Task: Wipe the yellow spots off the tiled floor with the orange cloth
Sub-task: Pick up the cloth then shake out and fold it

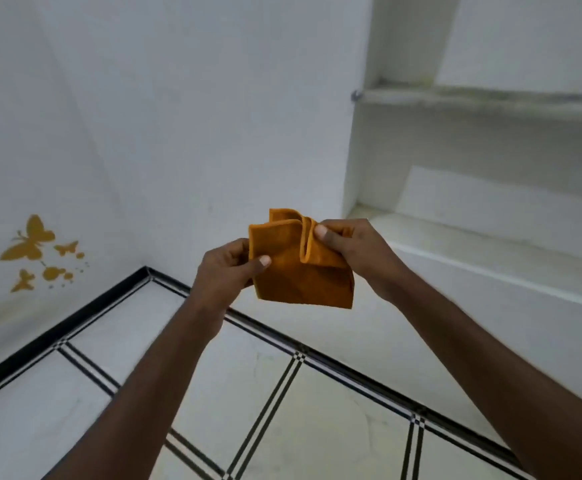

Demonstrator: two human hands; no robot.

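- So the orange cloth point(303, 268) is up in the air in front of me, folded over into a rough square, held between both hands well above the floor.
- My left hand point(228, 268) grips its left edge, thumb pressed on the front face and the other fingers tucked behind it.
- My right hand point(348, 252) pinches the top right part, thumb on a bunched fold where a couple of layers stick up as a little ridge. The bottom right corner of the cloth just hangs free below that hand.
- Both my arms are stretched out forward, bare forearms coming in from the bottom of the view.
- Below all that is the tiled floor point(144, 327), white tiles with thin black double lines running between them and a black border strip where it meets the walls.
- Honestly can't pick out any clear yellow spots from here, there are only faint marks on the tiles and the view is a bit blurry.
- Left wall point(57, 150) is white with a yellow butterfly sticker set point(34, 247), one big butterfly and several small ones, plus some dark marks at the far left edge.
- On the right there's a built-in white shelf recess point(490, 140), with a grubby-looking upper shelf and a lower ledge.
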